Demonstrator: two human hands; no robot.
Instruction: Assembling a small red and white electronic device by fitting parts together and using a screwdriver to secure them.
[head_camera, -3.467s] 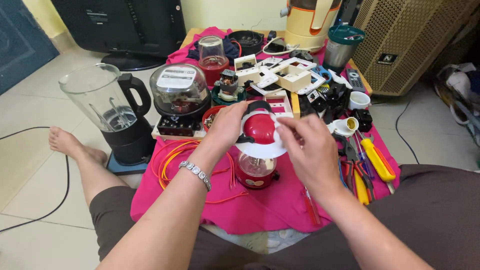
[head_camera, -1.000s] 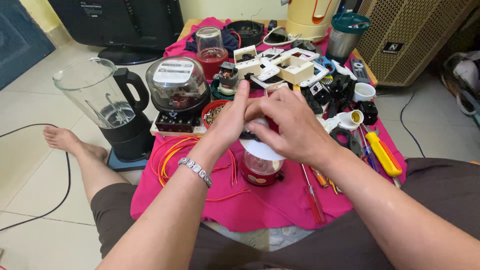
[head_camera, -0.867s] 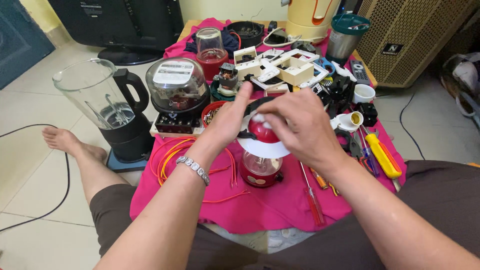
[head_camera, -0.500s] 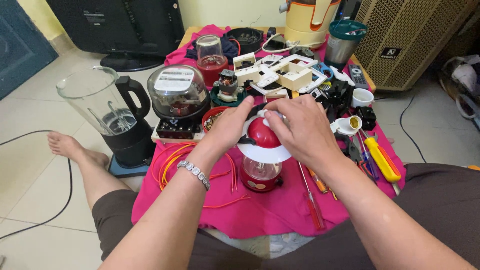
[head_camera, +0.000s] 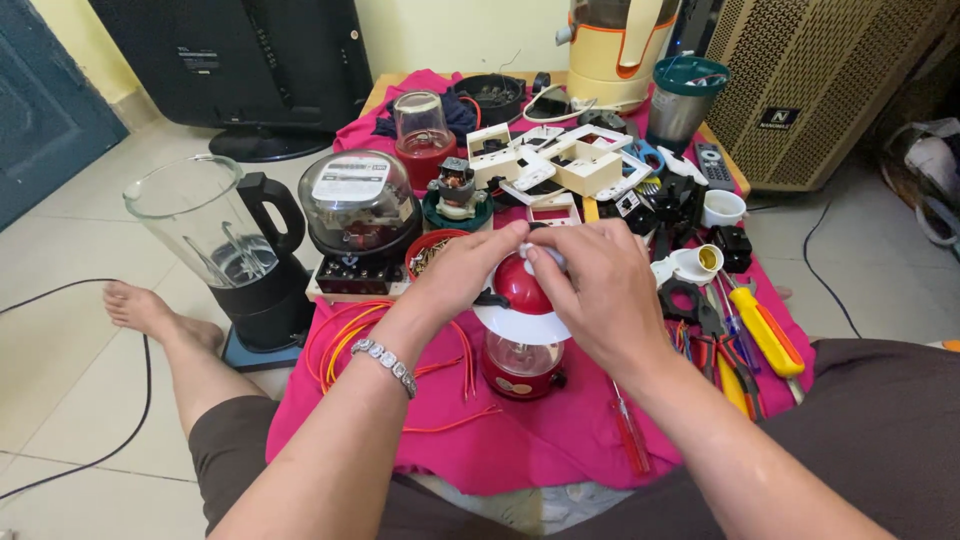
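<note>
The red lamp (head_camera: 522, 330) is stood on the pink cloth (head_camera: 560, 440), its dome now uncovered where it was hidden a second ago; it is gripped by the left hand (head_camera: 468, 270), the white knob pinched by the right hand (head_camera: 598, 290), so twisting seems underway.

Blender (head_camera: 235, 255) left of meter (head_camera: 360, 215)

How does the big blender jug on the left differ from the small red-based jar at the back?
The blender jug is much larger than the small jar. The jug sits on a black base with a black handle on the floor; the jar has a red base and stands on the pink cloth. Both are clear and upright.
</note>
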